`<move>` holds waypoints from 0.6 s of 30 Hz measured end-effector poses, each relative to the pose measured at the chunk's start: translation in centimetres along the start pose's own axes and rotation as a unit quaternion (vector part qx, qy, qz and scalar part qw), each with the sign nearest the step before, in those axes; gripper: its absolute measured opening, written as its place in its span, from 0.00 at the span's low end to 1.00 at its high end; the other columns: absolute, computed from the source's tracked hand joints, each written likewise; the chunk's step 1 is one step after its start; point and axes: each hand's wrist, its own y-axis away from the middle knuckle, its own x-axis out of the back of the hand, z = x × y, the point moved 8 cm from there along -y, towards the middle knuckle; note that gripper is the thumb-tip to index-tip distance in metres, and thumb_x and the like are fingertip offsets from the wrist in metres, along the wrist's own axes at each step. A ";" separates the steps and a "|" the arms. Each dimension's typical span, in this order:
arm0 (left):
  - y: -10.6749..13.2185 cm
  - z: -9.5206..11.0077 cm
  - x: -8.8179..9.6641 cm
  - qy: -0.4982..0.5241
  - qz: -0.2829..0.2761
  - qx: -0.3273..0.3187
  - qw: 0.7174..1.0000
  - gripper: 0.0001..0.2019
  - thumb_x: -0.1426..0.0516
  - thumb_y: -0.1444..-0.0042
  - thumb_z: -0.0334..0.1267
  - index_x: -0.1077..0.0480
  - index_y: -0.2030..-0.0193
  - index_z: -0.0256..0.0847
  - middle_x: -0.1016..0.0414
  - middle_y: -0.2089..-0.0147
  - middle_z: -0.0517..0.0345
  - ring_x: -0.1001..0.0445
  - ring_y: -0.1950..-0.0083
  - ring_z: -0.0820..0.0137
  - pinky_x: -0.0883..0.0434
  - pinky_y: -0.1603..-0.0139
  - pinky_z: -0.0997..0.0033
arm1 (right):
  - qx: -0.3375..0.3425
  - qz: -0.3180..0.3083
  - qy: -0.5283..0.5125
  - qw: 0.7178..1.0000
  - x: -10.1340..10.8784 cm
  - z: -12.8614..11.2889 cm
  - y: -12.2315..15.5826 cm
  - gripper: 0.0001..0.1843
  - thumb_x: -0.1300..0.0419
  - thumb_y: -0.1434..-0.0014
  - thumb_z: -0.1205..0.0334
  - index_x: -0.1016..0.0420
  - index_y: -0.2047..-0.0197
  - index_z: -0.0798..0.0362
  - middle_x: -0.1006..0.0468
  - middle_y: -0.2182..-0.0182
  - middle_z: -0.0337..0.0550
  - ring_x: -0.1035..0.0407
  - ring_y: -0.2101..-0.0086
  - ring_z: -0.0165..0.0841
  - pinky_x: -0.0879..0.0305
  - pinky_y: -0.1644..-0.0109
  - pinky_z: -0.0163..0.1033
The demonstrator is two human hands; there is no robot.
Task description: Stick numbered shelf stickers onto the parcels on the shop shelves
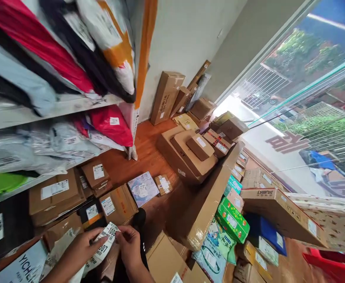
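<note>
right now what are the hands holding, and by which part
A printed label strip, pinched near its upper end between left hand and right hand.

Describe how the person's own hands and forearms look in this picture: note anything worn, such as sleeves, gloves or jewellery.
The left hand and right hand are bare: no gloves, and no rings or watch that show. Both forearms are uncovered as far as the picture's lower edge, so no sleeve is in view.

head view | faces forward-down, tilted | left hand [81, 247] close below | shelf [57, 106] near left
</note>
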 end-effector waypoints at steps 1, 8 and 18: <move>-1.9 0.2 -1.5 0.012 -0.022 0.002 1.000 0.26 0.48 0.54 0.63 0.26 0.64 0.42 0.20 0.62 0.55 0.24 0.56 0.58 0.31 0.55 0.70 | 0.006 0.006 0.013 1.000 1.6 -0.2 -1.7 0.21 0.30 0.64 0.43 0.18 0.73 0.52 0.22 0.75 0.44 0.32 0.72 0.35 0.35 0.63 0.41; -11.0 2.0 -8.9 -0.060 -0.086 0.025 0.994 0.20 0.54 0.46 0.52 0.28 0.62 0.41 0.20 0.64 0.54 0.24 0.61 0.62 0.32 0.60 0.71 | -0.036 0.015 0.052 0.998 9.8 1.3 -9.3 0.18 0.31 0.59 0.47 0.18 0.69 0.51 0.24 0.71 0.44 0.32 0.70 0.35 0.34 0.67 0.39; -7.0 0.8 -7.1 -0.117 -0.046 0.042 0.991 0.16 0.51 0.45 0.48 0.28 0.69 0.42 0.21 0.63 0.51 0.25 0.57 0.59 0.33 0.54 0.66 | -0.149 -0.023 -0.050 0.987 6.5 3.6 -6.5 0.27 0.26 0.70 0.50 0.26 0.67 0.51 0.35 0.80 0.30 0.42 0.81 0.23 0.44 0.75 0.32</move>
